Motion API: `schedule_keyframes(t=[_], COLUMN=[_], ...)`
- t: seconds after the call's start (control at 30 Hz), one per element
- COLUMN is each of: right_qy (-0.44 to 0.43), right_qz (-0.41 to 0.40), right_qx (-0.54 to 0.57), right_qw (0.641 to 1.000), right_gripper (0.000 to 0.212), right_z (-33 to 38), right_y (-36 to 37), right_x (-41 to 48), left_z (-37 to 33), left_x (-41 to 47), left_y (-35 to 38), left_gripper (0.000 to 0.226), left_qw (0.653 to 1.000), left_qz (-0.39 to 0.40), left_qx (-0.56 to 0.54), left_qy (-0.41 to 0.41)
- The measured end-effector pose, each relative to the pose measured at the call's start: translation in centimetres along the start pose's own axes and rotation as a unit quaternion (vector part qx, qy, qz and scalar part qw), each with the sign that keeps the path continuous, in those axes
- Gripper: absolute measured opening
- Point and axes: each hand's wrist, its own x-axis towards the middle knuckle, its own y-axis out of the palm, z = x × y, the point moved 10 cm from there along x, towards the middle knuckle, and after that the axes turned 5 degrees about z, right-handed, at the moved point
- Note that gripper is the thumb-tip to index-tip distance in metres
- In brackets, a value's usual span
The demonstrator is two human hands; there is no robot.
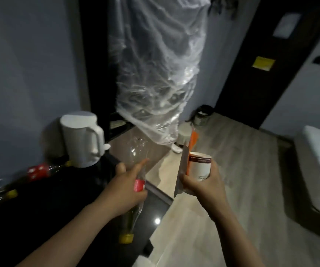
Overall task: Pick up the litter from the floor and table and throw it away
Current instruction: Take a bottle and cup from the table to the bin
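My left hand [125, 191] grips a clear empty plastic bottle [136, 151] with a red label and a yellow cap, held upside down over the dark table [62, 205]. My right hand [201, 186] holds a white paper cup [200, 165] with a brown band, together with a flat grey wrapper and an orange strip. More bottles with red labels and yellow caps [37, 170] lie on the table at the left. A small bin [201, 115] with a dark liner stands on the floor by the far wall.
A white kettle [82, 139] stands on the table. A large clear plastic sheet [155, 74] hangs in the dark doorway ahead. A white bed [319, 166] is at the right. Pale wood floor [232, 170] lies between table and bed.
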Motion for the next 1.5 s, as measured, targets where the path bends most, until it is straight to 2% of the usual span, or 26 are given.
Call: schedule_keyframes(t=[0.2,0.37,0.5,0.7,0.93,1.13,1.5], right_qy=[-0.029,-0.037,-0.038,-0.038,-0.026,0.004,0.013], right_qz=[-0.090,-0.129,-0.156,-0.190,-0.236,-0.253,-0.283], right_qx=[0.006,0.000,-0.013,-0.029,-0.031,-0.026,0.002], right_qw=[0.995,0.991,0.987,0.981,0.971,0.967,0.959], right_gripper=[0.051,0.050,0.053,0.069,0.067,0.071,0.069], right_z=[1.0,1.3,0.3,-1.2,-2.1,-6.1,-12.6], right_y=[-16.0,-23.8,-27.8,-33.2,-38.9,-42.8,-53.5], right_x=[2.6,5.9,9.7,17.8,28.4,36.1,53.4], left_z=[-12.7,-19.1,-22.3,-26.0,-30.2,-31.5,-36.9], left_x=[7.6,13.3,18.5,29.3,42.6,51.1,70.3], left_y=[8.4,11.9,14.2,17.4,18.6,22.7,28.7], left_gripper=[0.083,0.082,0.082,0.083,0.083,0.085,0.082], left_qw=[0.994,0.987,0.980,0.972,0.966,0.960,0.959], left_qz=[0.048,0.067,0.079,0.079,0.093,0.148,0.139], left_qx=[-0.012,0.008,0.026,0.032,0.022,0.037,0.057], left_qy=[0.096,0.147,0.180,0.221,0.241,0.235,0.240])
